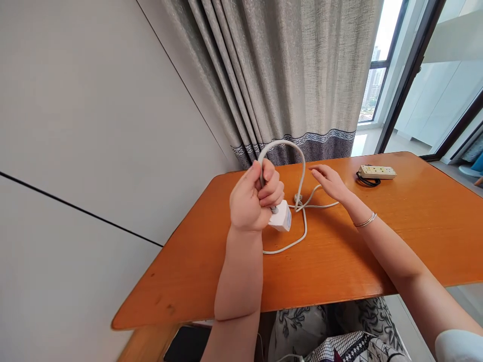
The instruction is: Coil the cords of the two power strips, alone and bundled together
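My left hand (256, 196) is closed around the white cord of an extension lead, held above the table. Just below my fist hangs its white socket block (281, 217), tilted and partly hidden by my fingers. From the top of the fist the white cord (286, 142) arches up and over to the right, then drops to loose loops on the tabletop. A plug (298, 199) shows where the loops cross. My right hand (329, 181) is open above the table to the right of these loops, its fingers stretched out to the left, holding nothing.
A beige power strip (377, 172) with a black cord lies at the back right of the orange wooden table (339, 271). Behind stand a grey curtain (302, 65) and, to the left, a white panelled wall (94, 115). Below the front edge is a dark flat object (186, 344).
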Available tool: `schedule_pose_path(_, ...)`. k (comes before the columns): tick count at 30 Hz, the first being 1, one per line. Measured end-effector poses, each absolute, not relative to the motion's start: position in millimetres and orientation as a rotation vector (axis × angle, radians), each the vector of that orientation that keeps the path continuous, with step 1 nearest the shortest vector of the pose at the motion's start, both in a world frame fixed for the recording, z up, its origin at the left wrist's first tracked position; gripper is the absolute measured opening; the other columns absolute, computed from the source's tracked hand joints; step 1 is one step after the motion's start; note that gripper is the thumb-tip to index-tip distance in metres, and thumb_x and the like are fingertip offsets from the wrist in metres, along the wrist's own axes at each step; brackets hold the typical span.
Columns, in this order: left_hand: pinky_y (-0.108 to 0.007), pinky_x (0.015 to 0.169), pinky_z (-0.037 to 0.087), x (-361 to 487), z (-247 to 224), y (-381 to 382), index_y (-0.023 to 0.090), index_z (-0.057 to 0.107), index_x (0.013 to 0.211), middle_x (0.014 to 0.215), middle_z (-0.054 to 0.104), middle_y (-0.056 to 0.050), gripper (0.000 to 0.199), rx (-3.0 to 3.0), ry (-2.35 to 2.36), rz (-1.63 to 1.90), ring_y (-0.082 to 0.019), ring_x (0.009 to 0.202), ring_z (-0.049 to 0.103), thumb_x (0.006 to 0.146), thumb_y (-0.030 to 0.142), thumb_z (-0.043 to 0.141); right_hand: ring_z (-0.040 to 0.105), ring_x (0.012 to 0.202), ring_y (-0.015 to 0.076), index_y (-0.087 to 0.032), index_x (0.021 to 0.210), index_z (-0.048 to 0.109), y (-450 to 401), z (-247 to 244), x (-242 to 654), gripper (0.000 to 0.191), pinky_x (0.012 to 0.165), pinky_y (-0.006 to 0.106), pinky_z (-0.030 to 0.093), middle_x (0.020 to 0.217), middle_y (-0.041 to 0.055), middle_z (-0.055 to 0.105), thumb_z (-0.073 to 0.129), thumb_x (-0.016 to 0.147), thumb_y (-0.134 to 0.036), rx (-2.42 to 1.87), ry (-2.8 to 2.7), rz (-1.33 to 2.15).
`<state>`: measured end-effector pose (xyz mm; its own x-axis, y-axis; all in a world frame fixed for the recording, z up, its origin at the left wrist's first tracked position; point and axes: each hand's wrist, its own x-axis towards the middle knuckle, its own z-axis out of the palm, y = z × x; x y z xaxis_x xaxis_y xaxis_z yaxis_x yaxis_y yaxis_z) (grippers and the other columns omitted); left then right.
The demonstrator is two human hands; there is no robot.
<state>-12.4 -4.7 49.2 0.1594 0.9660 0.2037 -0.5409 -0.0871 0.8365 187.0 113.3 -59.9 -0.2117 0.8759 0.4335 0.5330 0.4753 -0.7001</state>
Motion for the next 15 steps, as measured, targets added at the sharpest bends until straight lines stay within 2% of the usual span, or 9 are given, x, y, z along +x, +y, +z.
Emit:
schedule_pose_path(2,-0.016,0.036,0.018,-9,47,-3,0.020,0.034,0.063,0.047,0.015,0.010,0.048,0.988,0.576,1.262,-0.004,0.034,0.012,0.105,0.042,0.042,0.063,0.117,0.0223,-0.021,0.133,0.058,102,-52,180,0.046,0.100,0.039,0.050,0.130,0.0122,0.067,0.044,0.100,-0.051,-0.891,-1.774,0.660)
schedule_pose_path(3,-0.016,0.036,0.018,-8,46,-3,0.020,0.034,0.063,0.046,0.015,0.010,0.048,0.995,0.573,1.225,-0.004,0.034,0.012,0.105,0.042,0.042,0.063,0.117,0.0216,-0.022,0.135,0.055,96,-48,176,0.049,0.100,0.039,0.050,0.128,0.0112,0.067,0.047,0.099,-0.054,-0.776,-1.740,0.740)
schedule_pose_path(5,-0.016,0.035,0.018,-8,44,-1,0.020,0.034,0.063,0.046,0.015,0.010,0.049,1.004,0.567,1.190,-0.004,0.034,0.011,0.105,0.043,0.042,0.066,0.102,0.0198,-0.022,0.127,0.057,86,-41,170,0.050,0.094,0.037,0.052,0.104,0.0070,0.071,0.055,0.094,-0.060,-0.637,-1.692,0.906)
schedule_pose_path(7,-0.016,0.036,0.018,-8,42,1,0.020,0.035,0.064,0.046,0.015,0.010,0.048,1.007,0.564,1.187,-0.004,0.033,0.012,0.104,0.044,0.044,0.059,0.069,0.0148,-0.022,0.108,0.061,79,-34,168,0.045,0.076,0.033,0.053,0.071,-0.0023,0.057,0.059,0.091,-0.063,-0.591,-1.593,1.063)
schedule_pose_path(9,-0.016,0.036,0.019,-10,39,5,0.020,0.036,0.065,0.046,0.016,0.011,0.047,1.023,0.560,1.183,-0.004,0.033,0.014,0.104,0.045,0.046,0.037,0.050,0.0095,-0.023,0.090,0.059,77,-28,170,0.043,0.055,0.026,0.043,0.058,-0.0086,0.034,0.062,0.088,-0.065,-0.566,-1.458,1.167)
schedule_pose_path(11,-0.015,0.037,0.019,-11,36,10,0.019,0.041,0.066,0.046,0.017,0.011,0.045,1.087,0.549,1.148,-0.003,0.034,0.015,0.102,0.044,0.050,0.022,0.047,0.0073,-0.023,0.082,0.054,78,-21,176,0.042,0.045,0.022,0.027,0.058,-0.0104,0.023,0.069,0.083,-0.063,-0.531,-1.322,1.193)
schedule_pose_path(13,-0.015,0.039,0.019,-10,31,13,0.018,0.049,0.070,0.046,0.022,0.011,0.040,1.204,0.530,1.081,-0.003,0.035,0.018,0.097,0.046,0.058,0.016,0.046,0.0068,-0.024,0.079,0.052,79,-15,185,0.040,0.043,0.022,0.018,0.057,-0.0110,0.019,0.074,0.079,-0.058,-0.502,-1.213,1.176)
schedule_pose_path(15,-0.016,0.039,0.020,-9,26,16,0.016,0.056,0.076,0.047,0.034,0.009,0.037,1.344,0.532,0.980,-0.003,0.037,0.025,0.091,0.049,0.066,0.015,0.046,0.0069,-0.025,0.078,0.051,81,-8,195,0.038,0.042,0.022,0.017,0.057,-0.0111,0.018,0.076,0.077,-0.053,-0.504,-1.131,1.134)
